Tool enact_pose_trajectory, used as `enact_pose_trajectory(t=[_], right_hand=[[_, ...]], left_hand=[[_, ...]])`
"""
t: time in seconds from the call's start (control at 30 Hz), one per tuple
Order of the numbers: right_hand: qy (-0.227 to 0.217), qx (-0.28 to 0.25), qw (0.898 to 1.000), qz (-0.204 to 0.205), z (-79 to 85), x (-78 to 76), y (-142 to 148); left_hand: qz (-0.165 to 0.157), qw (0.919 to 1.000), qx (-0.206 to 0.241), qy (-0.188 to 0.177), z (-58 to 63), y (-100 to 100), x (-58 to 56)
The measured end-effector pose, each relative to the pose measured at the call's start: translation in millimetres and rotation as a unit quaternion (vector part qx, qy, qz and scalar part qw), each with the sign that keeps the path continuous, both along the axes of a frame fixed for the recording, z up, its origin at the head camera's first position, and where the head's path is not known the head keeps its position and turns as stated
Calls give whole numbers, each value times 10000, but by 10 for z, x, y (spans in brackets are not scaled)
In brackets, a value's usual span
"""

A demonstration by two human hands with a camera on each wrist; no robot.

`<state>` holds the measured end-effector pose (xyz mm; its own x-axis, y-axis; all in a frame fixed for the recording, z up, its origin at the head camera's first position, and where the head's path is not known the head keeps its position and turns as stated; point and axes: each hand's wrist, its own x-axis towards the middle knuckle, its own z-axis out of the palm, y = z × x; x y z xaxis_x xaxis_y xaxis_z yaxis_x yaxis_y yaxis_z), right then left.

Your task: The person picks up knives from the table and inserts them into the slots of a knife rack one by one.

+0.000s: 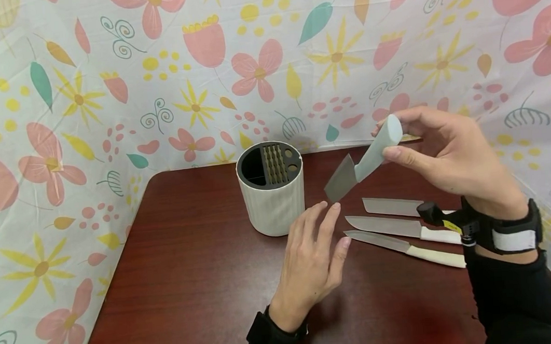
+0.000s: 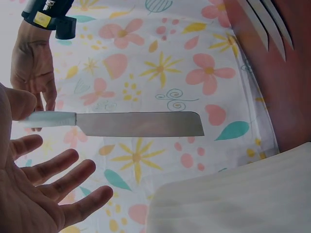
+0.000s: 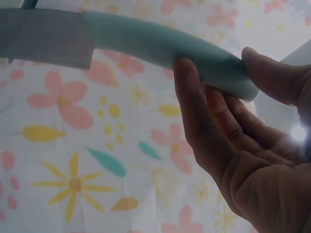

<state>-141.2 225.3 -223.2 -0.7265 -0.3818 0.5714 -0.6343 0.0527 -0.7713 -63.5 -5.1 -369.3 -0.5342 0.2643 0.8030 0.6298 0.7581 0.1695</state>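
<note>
My right hand [image 1: 457, 154] pinches the pale blue handle of a kitchen knife [image 1: 375, 154] between thumb and fingers, up off the table. Its blade slants down to the left, short of the knife block. The left wrist view shows this knife's [image 2: 141, 124] broad, nearly rectangular blade with a squared end. In the right wrist view the thumb and fingers lie on the handle [image 3: 160, 43]. My left hand [image 1: 308, 258] is just below the blade tip, fingers spread; in its wrist view the palm [image 2: 24, 194] holds nothing. A white ribbed knife block [image 1: 275, 211] stands left of the knife.
Three more knives lie side by side at the right: a square-ended one [image 1: 391, 206], a pointed one with a white handle [image 1: 440, 235] and a slimmer one with a cream handle [image 1: 436, 256]. The block's black top [image 1: 257, 180] has slots and round holes. Floral cloth [image 1: 196, 82] hangs behind.
</note>
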Motion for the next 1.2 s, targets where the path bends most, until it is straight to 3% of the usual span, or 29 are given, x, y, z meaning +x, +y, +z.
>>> enact_pose_trajectory(t=[0.13,0.47,0.73,0.97,1.2], right_hand=[[166,-162,9996,148,-6,109,-87],[480,52,9988,105,-12,299,-232],[555,-83,9966,610,-23,343,-312],[979,90,9936,554,-29,359,-362],[916,265,9941,521,-43,406,-419]], left_hand=[[-20,9999,8,113,61,10,-7],[-270,9988,159,370,224,-12,-40],[-438,9973,228,544,335,-23,-74],[-664,9937,365,821,437,-17,-102],[-831,9917,477,853,495,-24,-112]])
